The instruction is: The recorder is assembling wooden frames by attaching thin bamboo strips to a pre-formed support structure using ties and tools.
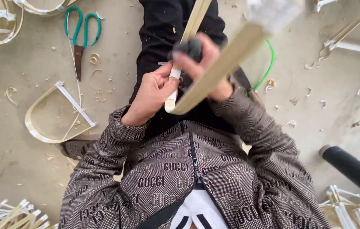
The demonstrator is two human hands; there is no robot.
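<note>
Bamboo strip [214,76], pale and flat, slants across the middle of the head view, its near end blunt at the person's chest and its far end blurred toward the top. The left hand [152,95] pinches a thinner strip [192,25] against it, thumb and taped fingertip pressed together. The right hand [203,59] is closed round a dark tool [188,47] just above the bamboo strip. Left of the strip, scissors [81,36] with green handles lie on the floor [27,165], and below them a bent hoop [54,114]. Right of the strip, a green cord [270,63] curves. Well right and lower lies a black cylinder [351,169].
</note>
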